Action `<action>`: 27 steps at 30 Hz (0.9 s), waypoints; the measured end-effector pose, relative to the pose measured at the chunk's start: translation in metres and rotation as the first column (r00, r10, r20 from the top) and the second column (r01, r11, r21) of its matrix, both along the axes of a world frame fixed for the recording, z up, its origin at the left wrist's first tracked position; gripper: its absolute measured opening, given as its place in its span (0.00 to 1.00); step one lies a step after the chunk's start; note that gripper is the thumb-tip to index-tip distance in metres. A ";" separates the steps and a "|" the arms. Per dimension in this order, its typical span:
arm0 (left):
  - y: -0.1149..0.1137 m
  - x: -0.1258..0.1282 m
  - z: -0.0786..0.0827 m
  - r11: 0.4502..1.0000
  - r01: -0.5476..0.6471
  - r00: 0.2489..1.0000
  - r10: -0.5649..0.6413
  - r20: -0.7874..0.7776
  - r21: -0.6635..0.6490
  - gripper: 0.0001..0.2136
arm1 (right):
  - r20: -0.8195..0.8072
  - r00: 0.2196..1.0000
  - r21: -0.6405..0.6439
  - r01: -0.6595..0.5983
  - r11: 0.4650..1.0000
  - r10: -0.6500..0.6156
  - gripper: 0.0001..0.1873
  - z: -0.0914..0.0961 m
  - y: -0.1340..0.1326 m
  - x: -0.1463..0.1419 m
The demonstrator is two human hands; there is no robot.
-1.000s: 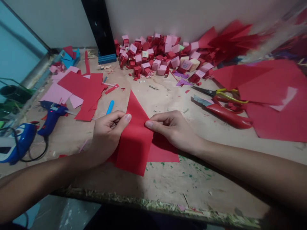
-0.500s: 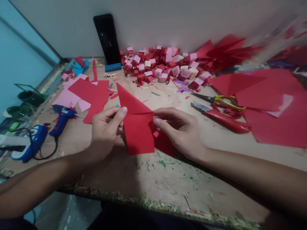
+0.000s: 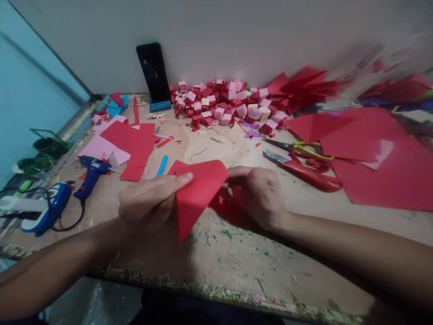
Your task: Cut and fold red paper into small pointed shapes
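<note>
Both hands hold a folded red paper sheet just above the wooden table. My left hand pinches its left side, thumb lying on top of the paper. My right hand is closed on the paper's right edge, fingers curled under it. The sheet is bent over into a rounded fold with one point hanging down toward me. A blue stick lies just beyond my left hand.
Scissors and a red-handled cutter lie right of my hands. Large red sheets cover the right side. Small red and pink paper boxes are heaped by the wall beside a black phone. A blue glue gun sits left.
The red paper was lifted off the table and rolled over from a flat upright triangle into a rounded fold. My right hand curled tighter on its edge. The view tilted upward.
</note>
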State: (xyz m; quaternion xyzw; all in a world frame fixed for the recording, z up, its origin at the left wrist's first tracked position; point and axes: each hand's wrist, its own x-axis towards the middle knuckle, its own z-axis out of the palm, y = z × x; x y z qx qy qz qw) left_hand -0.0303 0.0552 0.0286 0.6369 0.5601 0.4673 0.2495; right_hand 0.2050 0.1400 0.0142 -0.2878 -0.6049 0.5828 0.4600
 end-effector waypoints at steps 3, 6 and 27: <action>0.008 0.004 -0.008 0.937 0.102 0.967 -0.014 -0.256 0.334 0.15 | -0.024 0.998 -0.181 -0.069 0.981 0.066 0.18 0.001 0.005 -0.005; 0.016 0.014 -0.014 0.906 0.122 0.961 -0.006 -0.275 0.405 0.16 | -0.074 0.995 -0.300 -0.082 0.950 0.062 0.11 0.002 0.010 -0.009; 0.030 0.022 -0.012 0.980 -0.071 0.910 0.140 0.391 -0.185 0.09 | -0.008 0.998 -0.207 -0.055 0.977 0.055 0.05 0.003 0.009 -0.009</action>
